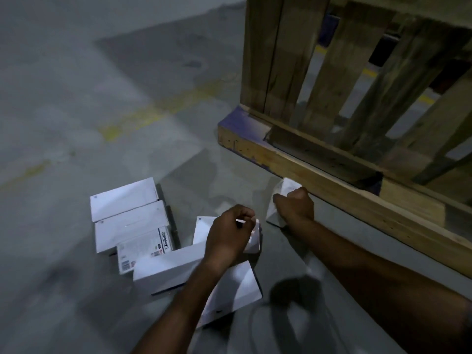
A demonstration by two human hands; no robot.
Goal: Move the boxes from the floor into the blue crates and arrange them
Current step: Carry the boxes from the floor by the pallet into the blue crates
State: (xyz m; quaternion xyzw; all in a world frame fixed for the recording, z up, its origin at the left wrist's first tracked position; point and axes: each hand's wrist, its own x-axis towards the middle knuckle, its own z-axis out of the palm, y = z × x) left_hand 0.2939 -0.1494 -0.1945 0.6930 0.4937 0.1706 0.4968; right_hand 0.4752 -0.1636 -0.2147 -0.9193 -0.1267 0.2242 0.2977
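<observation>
Head view: a wooden pallet [332, 172] stands on edge at the right, its bottom beam just beside the right hand [293, 208]. Open room lies to the left. The grey floor [76, 98] is dim, with worn yellow lines [158, 111]. White boxes [130, 215] cluster on it. The right hand grips a tilted box [283, 187]. The left hand [227, 236] curls at an upright box [252, 241]; I cannot tell whether it grips.

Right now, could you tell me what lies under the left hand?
A white box on the floor, its edge pinched by the left hand. The hand hides much of its top face.
</observation>
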